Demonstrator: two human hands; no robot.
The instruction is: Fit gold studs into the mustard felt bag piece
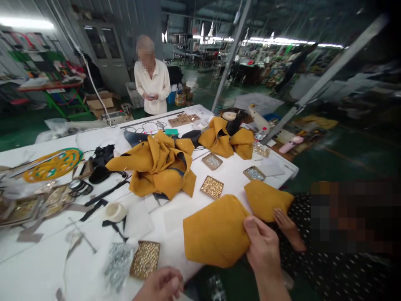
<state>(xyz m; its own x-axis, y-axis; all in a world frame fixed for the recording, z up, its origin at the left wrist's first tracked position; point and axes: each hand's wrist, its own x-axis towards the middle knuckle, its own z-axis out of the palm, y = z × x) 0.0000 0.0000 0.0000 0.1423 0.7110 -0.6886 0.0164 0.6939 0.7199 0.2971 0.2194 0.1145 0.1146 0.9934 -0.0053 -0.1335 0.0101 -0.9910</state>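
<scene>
My right hand (pixel 262 246) grips the right edge of a mustard-yellow fabric piece (pixel 216 232) that lies over the near edge of the white table (pixel 46 259). My left hand (pixel 163 285) is low at the bottom edge, fingers curled, next to a small tray of gold studs (pixel 145 259); whether it holds anything is unclear. A second yellow piece (pixel 266 200) lies to the right, with another person's hand (pixel 286 225) touching it.
A heap of yellow fabric (pixel 158 165) and another (pixel 227 140) sit mid-table, with stud trays (pixel 212 187), tape rolls (pixel 115 211), black straps and tools around. A person in a white shirt (pixel 152 81) stands beyond the table. A person in a dotted garment sits at my right.
</scene>
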